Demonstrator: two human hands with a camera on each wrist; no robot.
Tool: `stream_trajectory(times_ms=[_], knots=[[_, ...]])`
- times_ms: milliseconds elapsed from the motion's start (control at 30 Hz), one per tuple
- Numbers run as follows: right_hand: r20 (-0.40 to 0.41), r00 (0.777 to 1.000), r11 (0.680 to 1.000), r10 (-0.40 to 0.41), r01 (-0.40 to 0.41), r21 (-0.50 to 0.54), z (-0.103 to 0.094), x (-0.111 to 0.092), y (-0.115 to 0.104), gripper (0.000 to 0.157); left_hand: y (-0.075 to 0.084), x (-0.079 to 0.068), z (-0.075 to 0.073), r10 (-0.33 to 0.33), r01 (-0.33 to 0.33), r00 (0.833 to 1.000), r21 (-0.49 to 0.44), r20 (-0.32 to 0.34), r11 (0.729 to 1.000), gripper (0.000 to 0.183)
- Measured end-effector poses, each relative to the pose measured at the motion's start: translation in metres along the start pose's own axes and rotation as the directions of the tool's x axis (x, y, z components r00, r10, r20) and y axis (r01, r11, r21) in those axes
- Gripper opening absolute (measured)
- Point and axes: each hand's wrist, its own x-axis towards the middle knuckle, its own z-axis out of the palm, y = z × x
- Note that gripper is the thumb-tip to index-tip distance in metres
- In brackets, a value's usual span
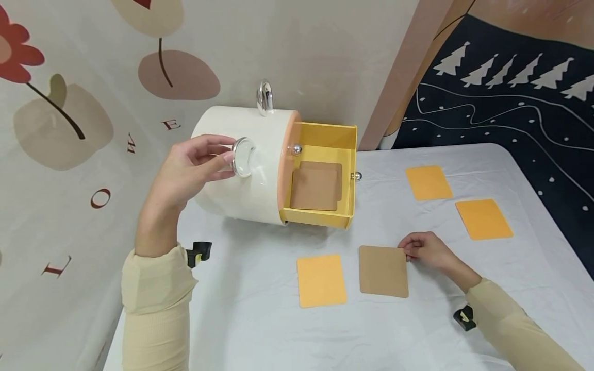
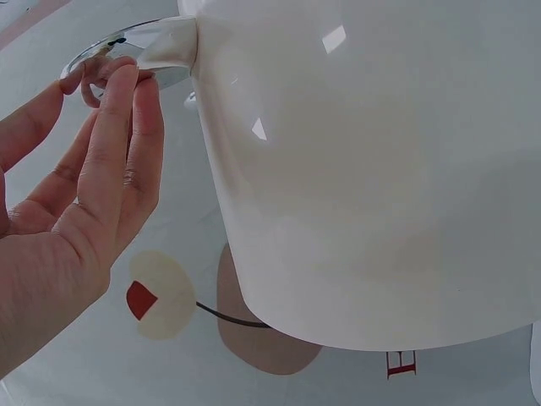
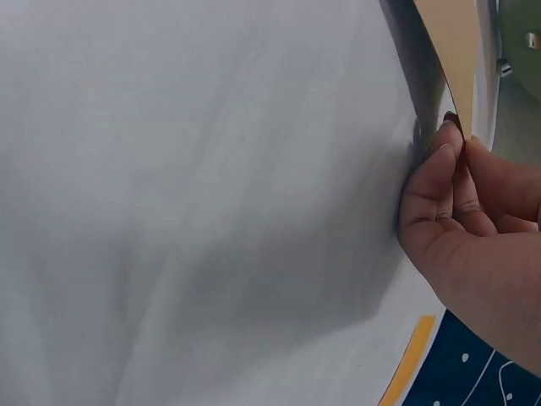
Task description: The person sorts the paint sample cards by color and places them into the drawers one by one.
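Observation:
A white rounded container lies on its side, its peach front facing right, with a yellow drawer pulled out. My left hand holds the silver ring handle on the container's near side between thumb and fingers; the left wrist view shows the fingertips at the handle. Brown square cards lie inside the drawer. At the front of the table, my right hand pinches the upper right corner of another brown card. In the right wrist view this card tilts above the cloth.
One orange card lies left of the brown card, and two more orange cards lie at the right. A white cloth covers the table. Behind hang a patterned curtain and a dark tree-print cloth. A second silver handle tops the container.

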Motion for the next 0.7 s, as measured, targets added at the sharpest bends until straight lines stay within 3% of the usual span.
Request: stream_trajectory(times_ms=[233,467,700], knots=[[-0.018,0.999,0.999,0.048,-0.048,0.019,-0.010,0.003,-0.009,0.012,0.000,0.000,0.000,0.009,-0.009,1.000,-0.001,0.003,1.000,0.028],[-0.051,0.996,0.997,0.070,-0.069,0.021,-0.035,0.006,-0.032,0.017,0.002,0.000,0.001,0.002,-0.002,1.000,0.023,0.002,1.000,0.029],[-0.119,0.993,1.000,-0.021,0.023,0.010,-0.068,0.010,-0.066,0.020,0.003,-0.001,0.001,-0.006,0.006,1.000,0.031,-0.002,0.999,0.029]])
